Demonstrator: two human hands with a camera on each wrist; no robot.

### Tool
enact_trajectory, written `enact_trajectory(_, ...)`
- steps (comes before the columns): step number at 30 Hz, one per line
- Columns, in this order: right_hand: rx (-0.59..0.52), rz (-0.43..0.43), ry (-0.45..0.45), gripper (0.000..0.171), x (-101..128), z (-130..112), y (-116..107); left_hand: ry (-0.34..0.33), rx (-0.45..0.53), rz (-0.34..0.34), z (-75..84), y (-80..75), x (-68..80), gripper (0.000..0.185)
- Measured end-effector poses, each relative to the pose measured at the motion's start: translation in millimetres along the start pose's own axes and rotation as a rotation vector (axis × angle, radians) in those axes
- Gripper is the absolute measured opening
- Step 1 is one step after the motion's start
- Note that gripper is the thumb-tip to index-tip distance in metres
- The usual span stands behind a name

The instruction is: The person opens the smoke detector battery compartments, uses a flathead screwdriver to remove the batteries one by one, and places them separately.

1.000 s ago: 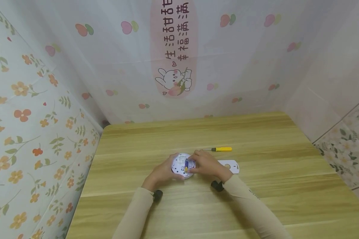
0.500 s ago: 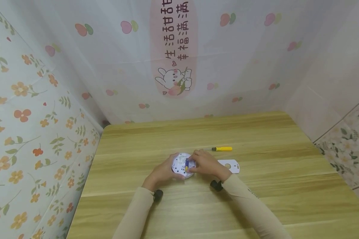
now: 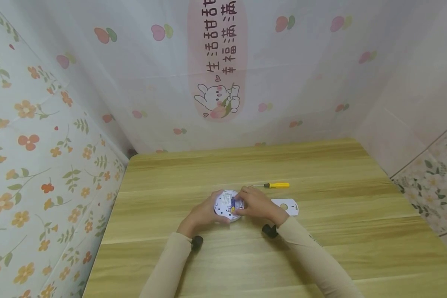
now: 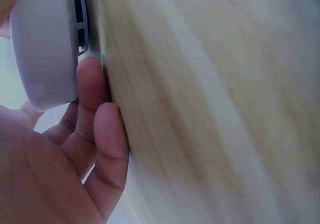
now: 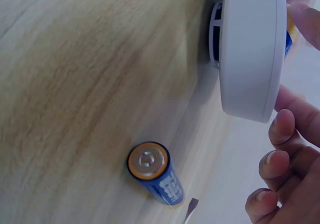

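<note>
A white round smoke detector [image 3: 222,203] lies with its back side up on the table, its vented face [image 5: 216,36] turned down to the wood. My left hand [image 3: 204,212] grips its left rim, and in the left wrist view the fingers [image 4: 111,134] reach beneath its edge. Over the battery bay, my right hand [image 3: 258,203] holds a blue and yellow battery [image 3: 233,203] between thumb and fingers. Only a sliver of this battery [image 5: 289,41] shows in the right wrist view. How deep it sits in the bay cannot be told.
Another blue battery [image 5: 170,188] lies on the table near my right hand, hidden in the head view. A yellow-handled screwdriver [image 3: 278,185] lies behind that hand. The white mounting plate [image 3: 291,207], with a round hole, lies partly behind the right wrist.
Both hands stay almost where they were on the smoke detector. The battery under the right fingers has shifted very slightly; the head view itself has moved a little.
</note>
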State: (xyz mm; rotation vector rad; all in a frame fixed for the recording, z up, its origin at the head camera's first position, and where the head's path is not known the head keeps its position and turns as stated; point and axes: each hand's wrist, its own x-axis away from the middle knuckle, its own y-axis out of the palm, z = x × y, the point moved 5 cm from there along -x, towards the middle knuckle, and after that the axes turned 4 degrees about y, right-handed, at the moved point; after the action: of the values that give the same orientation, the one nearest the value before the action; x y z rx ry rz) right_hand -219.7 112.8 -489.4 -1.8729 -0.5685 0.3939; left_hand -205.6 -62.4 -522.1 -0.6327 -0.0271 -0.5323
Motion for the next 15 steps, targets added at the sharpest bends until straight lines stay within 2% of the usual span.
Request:
enact_trajectory(8, -0.037, 0.046, -0.019, 0.048, 6.1, -0.3, -12.2, -0.013, 0.005, 0.0, 2.2, 0.9, 0.2, 0.112)
enact_trajectory(15, -0.083, 0.028, 0.041, 0.049, 11.3, 14.5, -17.3, -0.048, 0.004, 0.009, 1.4, 1.0, 2.7, 0.112)
